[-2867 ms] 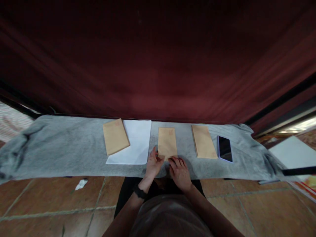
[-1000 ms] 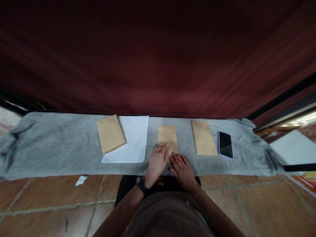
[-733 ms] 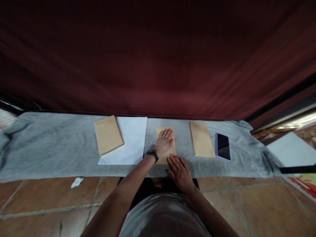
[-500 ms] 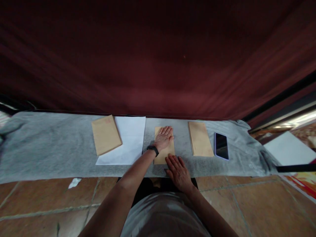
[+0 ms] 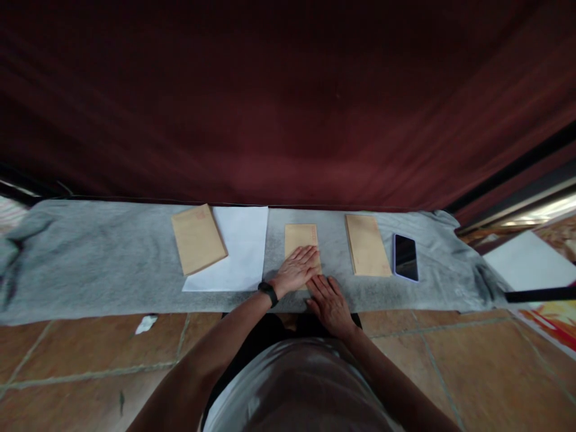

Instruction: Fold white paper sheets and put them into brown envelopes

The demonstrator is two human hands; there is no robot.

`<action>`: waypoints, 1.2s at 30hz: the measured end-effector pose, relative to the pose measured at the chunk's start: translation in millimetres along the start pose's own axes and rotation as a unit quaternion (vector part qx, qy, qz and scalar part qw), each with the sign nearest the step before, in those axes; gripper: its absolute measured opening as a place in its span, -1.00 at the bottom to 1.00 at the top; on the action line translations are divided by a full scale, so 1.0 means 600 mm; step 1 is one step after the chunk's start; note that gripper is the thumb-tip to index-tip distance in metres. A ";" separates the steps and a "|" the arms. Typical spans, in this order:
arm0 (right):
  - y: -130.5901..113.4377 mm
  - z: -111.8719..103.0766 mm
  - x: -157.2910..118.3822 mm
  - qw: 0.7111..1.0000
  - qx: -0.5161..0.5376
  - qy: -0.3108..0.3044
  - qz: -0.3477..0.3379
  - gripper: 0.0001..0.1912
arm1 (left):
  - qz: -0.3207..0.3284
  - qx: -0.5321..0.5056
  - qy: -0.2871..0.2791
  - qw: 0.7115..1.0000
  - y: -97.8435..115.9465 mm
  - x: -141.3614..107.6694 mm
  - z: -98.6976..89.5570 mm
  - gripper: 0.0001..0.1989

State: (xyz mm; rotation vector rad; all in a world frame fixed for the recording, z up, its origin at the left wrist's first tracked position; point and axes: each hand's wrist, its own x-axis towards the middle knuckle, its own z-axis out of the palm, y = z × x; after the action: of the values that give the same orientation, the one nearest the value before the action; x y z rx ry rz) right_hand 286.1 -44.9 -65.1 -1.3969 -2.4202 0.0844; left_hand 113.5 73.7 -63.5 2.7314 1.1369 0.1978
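Note:
A brown paper envelope [image 5: 300,234] lies flat on the grey cloth, upright to me, with faint red marks near its top right. Across its middle rests my left hand [image 5: 297,268], flat with fingers stretched out; a black band circles that wrist. My right hand [image 5: 331,305] lies at the envelope's lower right corner, fingers extended and their tips touching it. The two hands nearly meet there and cover the lower part of the envelope. To the right is a stack of brown envelopes [image 5: 369,246]. Another stack of brown envelopes [image 5: 199,240] sits askew at the left.
White paper [image 5: 243,249] lies partly under the left stack. A phone [image 5: 405,258] with a purple edge lies right of the other stack. Grey cloth [image 5: 103,258] covers the narrow table. A dark red curtain [image 5: 288,120] hangs behind; a white scrap [image 5: 146,324] is on the tiled floor.
My left hand has slid down the envelope towards me, uncovering its top part with the red marks. My right hand stays by the lower right corner. The view has shifted slightly.

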 end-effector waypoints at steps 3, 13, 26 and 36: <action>0.002 0.000 -0.002 1.000 0.003 -0.004 -0.002 -0.51 | 0.009 -0.008 0.004 1.000 0.017 -0.031 -0.004 -0.38; 0.021 -0.012 -0.014 0.999 0.006 -0.035 -0.029 -0.41 | 0.046 0.025 0.001 0.999 0.058 -0.152 -0.022 -0.21; 0.058 -0.019 0.024 0.993 0.056 -0.077 -0.063 -0.48 | 0.054 0.025 -0.014 0.998 0.053 -0.183 -0.015 -0.19; 0.134 0.018 0.160 0.998 -0.013 -0.055 -0.006 -0.45 | 0.051 0.035 -0.006 0.998 0.053 -0.182 -0.013 -0.27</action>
State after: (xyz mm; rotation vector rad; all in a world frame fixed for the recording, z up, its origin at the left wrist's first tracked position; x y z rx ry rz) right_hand 305.7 79.3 -67.9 -1.4231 -2.5277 0.1300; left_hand 57.7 -25.1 -55.3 2.8509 1.0204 0.1565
